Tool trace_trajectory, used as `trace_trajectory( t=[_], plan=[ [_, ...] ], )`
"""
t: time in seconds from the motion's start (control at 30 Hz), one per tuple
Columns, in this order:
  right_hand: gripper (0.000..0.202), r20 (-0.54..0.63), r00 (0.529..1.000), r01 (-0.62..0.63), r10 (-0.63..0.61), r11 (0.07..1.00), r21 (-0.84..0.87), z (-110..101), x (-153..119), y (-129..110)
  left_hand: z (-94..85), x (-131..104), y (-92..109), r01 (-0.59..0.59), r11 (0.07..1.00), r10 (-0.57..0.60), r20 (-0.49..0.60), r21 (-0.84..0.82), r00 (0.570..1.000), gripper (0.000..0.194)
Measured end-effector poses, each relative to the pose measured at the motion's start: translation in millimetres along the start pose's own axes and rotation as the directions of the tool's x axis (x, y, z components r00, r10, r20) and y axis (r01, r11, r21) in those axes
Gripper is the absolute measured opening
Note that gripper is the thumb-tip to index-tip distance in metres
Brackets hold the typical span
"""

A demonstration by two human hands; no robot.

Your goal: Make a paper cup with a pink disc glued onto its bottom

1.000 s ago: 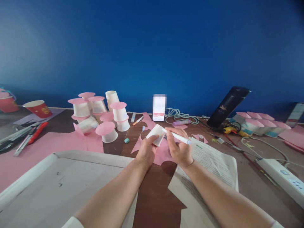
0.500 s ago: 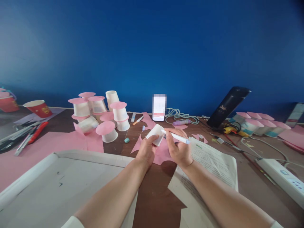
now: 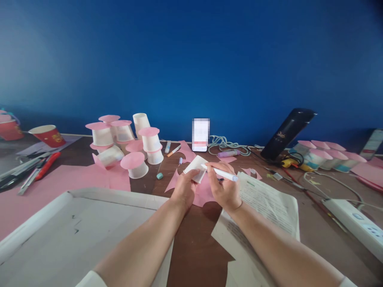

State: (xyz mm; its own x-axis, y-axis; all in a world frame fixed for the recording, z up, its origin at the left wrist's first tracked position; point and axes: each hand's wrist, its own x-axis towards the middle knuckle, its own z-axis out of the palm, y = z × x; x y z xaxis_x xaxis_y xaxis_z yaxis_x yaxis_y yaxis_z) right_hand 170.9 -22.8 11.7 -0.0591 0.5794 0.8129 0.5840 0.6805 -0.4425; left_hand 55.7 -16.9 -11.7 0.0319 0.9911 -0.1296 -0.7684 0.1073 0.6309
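Wall point(image 3: 191, 63) of blue colour is the largest thing, and it stands behind the phone point(image 3: 200, 137), which is upright on the brown table point(image 3: 194, 255). Nearer than the phone and to its left lies the white tray point(image 3: 98, 231), with raised edges and small dark marks inside; behind this tray is the large pink paper point(image 3: 74, 177). Printed sheets point(image 3: 269, 199) lie nearer than the phone, to its right, partly under the right forearm. Farther right of the phone are the white power strip point(image 3: 354, 223) and the black bottle point(image 3: 284, 135), which looks tilted. White cups point(image 3: 103, 137) with pink discs, some of them stacked, are left of the phone, and the red cup point(image 3: 52, 137) is beyond them. Both hands are just nearer than the phone. Left hand point(image 3: 186, 186) pinches the small white piece point(image 3: 196, 168), with the thumb on its face. Right hand point(image 3: 225, 187) has its fingers closed around the white pen point(image 3: 223, 173), and the pen's tip is at the surface of this piece. Purple marker point(image 3: 229, 154) lies right of the phone, and the small teal cap point(image 3: 159, 175) rests to its left and nearer.
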Motion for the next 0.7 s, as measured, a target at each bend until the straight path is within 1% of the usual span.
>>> trace_trajectory(
  t=[0.23,0.53,0.63,0.7],
  plan=[
    [0.012,0.004,1.000,0.001,-0.001,1.000,-0.008,0.7,-1.6,-1.0,0.2,-0.9,0.9,0.011,1.000,-0.011,0.002,-0.007,1.000,0.029],
    [0.014,0.018,1.000,-0.016,0.017,1.000,-0.013,1.6,-2.0,-1.4,-1.2,-0.8,-0.2,-0.011,1.000,0.011,0.011,0.001,1.000,0.024],
    [0.014,0.020,1.000,-0.017,0.017,1.000,-0.008,1.2,-2.5,-0.6,-0.2,-1.1,0.2,-0.011,1.000,0.011,-0.002,-0.013,1.000,0.023],
    [0.014,0.010,1.000,0.003,-0.003,1.000,0.018,0.2,-2.5,0.3,0.9,-1.5,0.8,0.012,0.999,-0.012,-0.022,-0.032,1.000,0.023]
  ],
)
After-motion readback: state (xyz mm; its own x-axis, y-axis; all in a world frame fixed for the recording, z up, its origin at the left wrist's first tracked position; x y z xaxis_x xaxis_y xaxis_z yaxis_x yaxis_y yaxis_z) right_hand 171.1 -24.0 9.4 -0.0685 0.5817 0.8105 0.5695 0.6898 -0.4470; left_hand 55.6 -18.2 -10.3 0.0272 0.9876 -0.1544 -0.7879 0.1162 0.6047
